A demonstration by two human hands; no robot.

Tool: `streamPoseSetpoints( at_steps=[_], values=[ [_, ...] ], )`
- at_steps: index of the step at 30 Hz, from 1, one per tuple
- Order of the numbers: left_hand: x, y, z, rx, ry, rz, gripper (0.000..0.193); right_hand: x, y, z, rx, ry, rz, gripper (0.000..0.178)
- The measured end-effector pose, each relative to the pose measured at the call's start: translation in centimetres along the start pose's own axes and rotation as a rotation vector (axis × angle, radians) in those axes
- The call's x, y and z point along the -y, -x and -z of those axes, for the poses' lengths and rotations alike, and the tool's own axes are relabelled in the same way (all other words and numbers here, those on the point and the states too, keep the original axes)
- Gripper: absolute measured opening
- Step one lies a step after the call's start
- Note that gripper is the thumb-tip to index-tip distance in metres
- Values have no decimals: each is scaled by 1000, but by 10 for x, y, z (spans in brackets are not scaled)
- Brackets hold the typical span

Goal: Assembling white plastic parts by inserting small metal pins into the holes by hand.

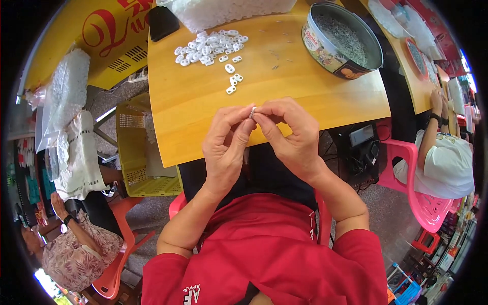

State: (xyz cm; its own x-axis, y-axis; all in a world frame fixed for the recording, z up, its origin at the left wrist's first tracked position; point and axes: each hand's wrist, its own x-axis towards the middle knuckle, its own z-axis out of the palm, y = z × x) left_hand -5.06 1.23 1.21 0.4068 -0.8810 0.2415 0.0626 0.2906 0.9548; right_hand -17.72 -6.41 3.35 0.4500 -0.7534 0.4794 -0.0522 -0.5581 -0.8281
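Note:
Over the near edge of the wooden table, a small white piece is pinched between the fingertips of both hands. My left hand grips it with thumb and forefinger from one side, and my right hand does the same from the other. Fingertips cover most of the piece, so its details are hidden. Beyond my hands lie a few loose white plastic pieces with two holes each. Farther back is a heap of similar white two-hole pieces.
A round tin of small thin metal pieces stands at the far right. A clear bin of white pieces and a black object sit at the back. A yellow crate stands left. Two other people sit on either side.

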Motion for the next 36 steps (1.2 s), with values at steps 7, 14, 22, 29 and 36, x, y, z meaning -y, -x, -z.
streamPoseSetpoints(
  at_steps=[7,14,22,29,36],
  values=[
    [1,-2,5,37,182,85,17,0,-8,8,94,-109,-100,14],
    [2,-7,0,-6,401,241,15,-2,-10,9,136,-261,-228,15],
    [7,-14,-3,-96,567,436,16,-9,-9,6,79,-455,-446,14],
    [6,-14,8,-94,337,330,14,-39,-66,56,121,407,-87,9],
    [8,-18,10,-82,242,255,13,-76,-81,59,183,784,73,12]
  ],
)
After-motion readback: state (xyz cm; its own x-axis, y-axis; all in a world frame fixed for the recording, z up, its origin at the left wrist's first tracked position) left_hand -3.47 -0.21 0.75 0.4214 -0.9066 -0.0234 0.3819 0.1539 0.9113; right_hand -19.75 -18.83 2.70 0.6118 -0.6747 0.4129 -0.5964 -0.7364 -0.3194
